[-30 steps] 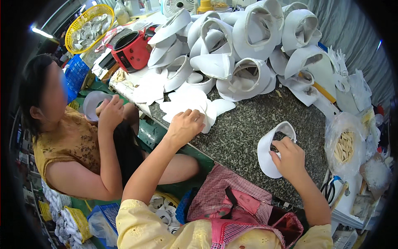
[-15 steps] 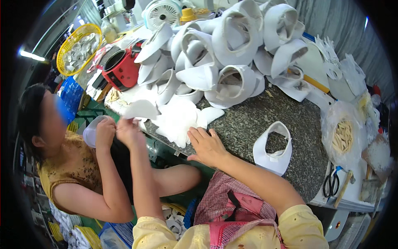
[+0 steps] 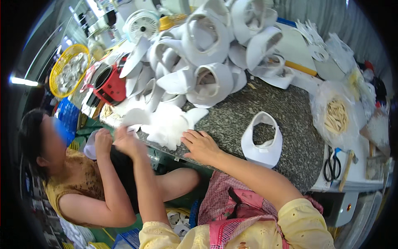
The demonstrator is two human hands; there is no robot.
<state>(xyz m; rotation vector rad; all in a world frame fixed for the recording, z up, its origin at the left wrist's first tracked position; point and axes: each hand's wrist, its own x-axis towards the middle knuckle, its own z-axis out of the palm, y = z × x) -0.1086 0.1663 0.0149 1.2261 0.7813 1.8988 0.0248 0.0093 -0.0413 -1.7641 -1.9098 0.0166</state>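
So the left hand's grip [image 3: 129, 143] is blurry but looks pinched on a thin white crescent-shaped piece [image 3: 137, 117], just off 9 o'clock of the loose stack of flat white cut pieces [image 3: 163, 126]. Its long axis runs roughly 9 to 3, curved edge toward 12. The right hand's grip [image 3: 202, 147] is spread wide, nothing in it, fingertips at the stack's edge. At its 3 o'clock, a white ring-shaped visor [image 3: 262, 155] sits on the speckled grey stone desk [image 3: 296, 124], brim toward 6. Crowding things: a co-worker's hand [image 3: 103, 142] at the left hand's 9, heaped white visors [image 3: 209, 89] at the right hand's 12.
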